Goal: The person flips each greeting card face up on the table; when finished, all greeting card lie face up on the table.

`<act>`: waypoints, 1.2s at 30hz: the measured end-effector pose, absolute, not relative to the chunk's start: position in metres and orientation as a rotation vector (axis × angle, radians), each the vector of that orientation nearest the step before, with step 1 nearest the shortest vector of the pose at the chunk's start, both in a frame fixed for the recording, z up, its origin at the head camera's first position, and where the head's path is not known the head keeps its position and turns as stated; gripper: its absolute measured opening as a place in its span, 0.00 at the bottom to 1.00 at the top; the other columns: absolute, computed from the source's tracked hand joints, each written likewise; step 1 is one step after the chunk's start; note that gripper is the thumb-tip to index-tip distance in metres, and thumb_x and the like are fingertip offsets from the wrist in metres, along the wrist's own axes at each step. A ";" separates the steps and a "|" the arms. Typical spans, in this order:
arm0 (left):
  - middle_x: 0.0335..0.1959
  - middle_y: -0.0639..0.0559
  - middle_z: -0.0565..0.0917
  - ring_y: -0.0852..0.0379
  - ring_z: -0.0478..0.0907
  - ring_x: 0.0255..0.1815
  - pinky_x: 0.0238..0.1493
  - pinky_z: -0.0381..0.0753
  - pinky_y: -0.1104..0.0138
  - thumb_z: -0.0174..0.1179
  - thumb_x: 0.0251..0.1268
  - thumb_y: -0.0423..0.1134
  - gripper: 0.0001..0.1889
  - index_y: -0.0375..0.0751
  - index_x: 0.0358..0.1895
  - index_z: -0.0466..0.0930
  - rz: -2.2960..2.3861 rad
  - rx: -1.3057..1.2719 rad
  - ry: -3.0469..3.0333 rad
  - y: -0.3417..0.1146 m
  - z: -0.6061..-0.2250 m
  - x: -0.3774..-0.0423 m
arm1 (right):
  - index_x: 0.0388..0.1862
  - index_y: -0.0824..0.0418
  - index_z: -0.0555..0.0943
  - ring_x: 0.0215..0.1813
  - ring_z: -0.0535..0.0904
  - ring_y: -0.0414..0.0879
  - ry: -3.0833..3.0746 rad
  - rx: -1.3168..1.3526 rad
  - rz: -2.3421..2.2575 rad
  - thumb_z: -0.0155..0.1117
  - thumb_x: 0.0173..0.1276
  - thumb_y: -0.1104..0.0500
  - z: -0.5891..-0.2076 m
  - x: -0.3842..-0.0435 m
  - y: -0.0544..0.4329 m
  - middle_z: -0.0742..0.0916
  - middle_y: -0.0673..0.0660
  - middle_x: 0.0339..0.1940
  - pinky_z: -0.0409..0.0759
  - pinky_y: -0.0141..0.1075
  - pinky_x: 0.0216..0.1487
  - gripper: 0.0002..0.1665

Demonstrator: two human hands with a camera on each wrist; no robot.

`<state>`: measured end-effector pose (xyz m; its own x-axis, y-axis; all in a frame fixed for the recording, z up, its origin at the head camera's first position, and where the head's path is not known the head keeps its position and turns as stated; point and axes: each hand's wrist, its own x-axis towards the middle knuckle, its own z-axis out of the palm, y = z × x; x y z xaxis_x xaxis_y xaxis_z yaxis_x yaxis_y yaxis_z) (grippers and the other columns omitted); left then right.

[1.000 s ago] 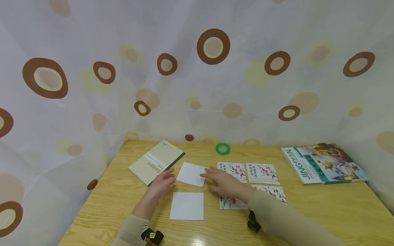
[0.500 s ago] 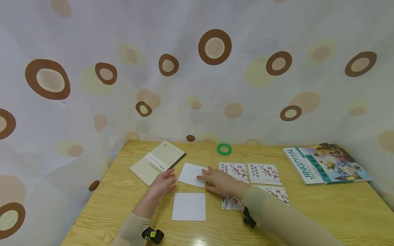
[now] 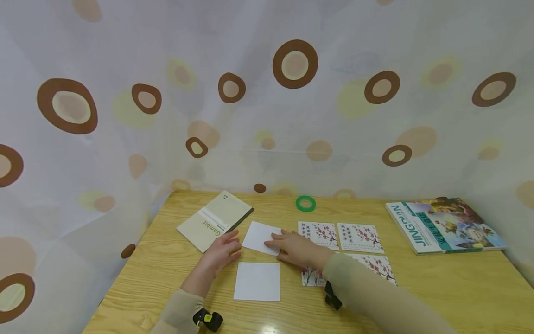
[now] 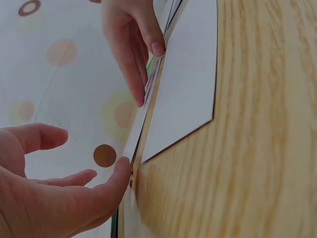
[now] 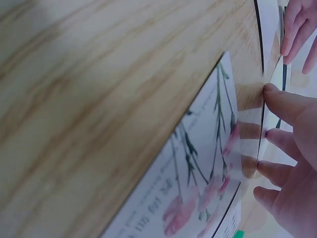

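Note:
Two plain white square cards lie on the wooden table, one behind the other. My right hand [image 3: 297, 248] reaches over the right side of the farther white card [image 3: 257, 235], its fingertips touching that card. Loosely spread, the fingers of my left hand [image 3: 220, 253] are by the same card's left edge, with one fingertip [image 4: 124, 166] at its corner in the left wrist view. The nearer white card [image 3: 257, 282] lies flat and untouched. Under my right wrist, a pink-flowered card [image 5: 198, 168] is partly hidden in the head view.
Blossom-printed cards [image 3: 361, 237] lie in a block on the right. A Gambit notebook [image 3: 214, 220] is slanted at the left, close to my left hand. A green tape ring [image 3: 306, 203] sits at the back, and a colourful book [image 3: 446, 226] at the far right.
My right hand has shifted left, its fingers now further over the farther white card. The left hand has hardly moved, and the cards lie much as before.

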<state>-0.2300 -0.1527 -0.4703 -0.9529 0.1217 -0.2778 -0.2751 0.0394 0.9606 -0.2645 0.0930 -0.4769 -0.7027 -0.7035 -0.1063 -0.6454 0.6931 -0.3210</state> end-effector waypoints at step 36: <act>0.67 0.24 0.67 0.43 0.77 0.60 0.66 0.76 0.57 0.46 0.76 0.29 0.24 0.20 0.70 0.60 2.061 -0.167 1.971 -0.147 -0.473 -0.229 | 0.70 0.56 0.73 0.74 0.65 0.67 2.692 -1.019 -0.453 0.61 0.73 0.55 -0.481 -0.265 0.087 0.75 0.61 0.72 0.64 0.60 0.73 0.28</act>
<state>-0.2294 -0.1474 -0.4729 -0.9531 0.1236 -0.2763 -0.2815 -0.0268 0.9592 -0.2647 0.0869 -0.4809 -0.7327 -0.6729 -0.1013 -0.6027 0.7109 -0.3624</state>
